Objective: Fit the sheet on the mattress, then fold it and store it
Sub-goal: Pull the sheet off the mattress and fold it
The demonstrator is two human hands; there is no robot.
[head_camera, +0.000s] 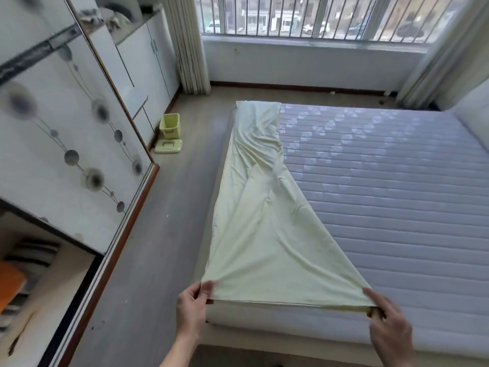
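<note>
— Sheet (267, 234) first: where does it lie?

— Pale yellow, folded into a long strip along the left edge of the mattress (397, 194). It runs from the far corner toward the near end, narrow and creased at the far part, spread wide at the near part.

— And the hands?

— Left hand (191, 307) pinches the near left corner of the sheet between thumb and curled fingers, just over the mattress corner. Right hand (389, 324) pinches the near right corner the same way. The two hands are well apart, and the near hem is stretched taut between them, just above the mattress edge.

— Is the far end tucked under the mattress?

— Hard to say; it looks wrapped over the far left corner, but the view there is too small to be sure.

— Anything around the bed?

— The rest of the quilted mattress top is bare. On the floor to the left stands a green bin (170, 125), its lid (168, 146) flat just in front of it, both near a white cabinet (148, 62). A sliding wardrobe door (66, 128) with dot patterns fills the left side. A barred window (317, 17) is at the far wall, with curtains (188, 43) at its sides.
</note>
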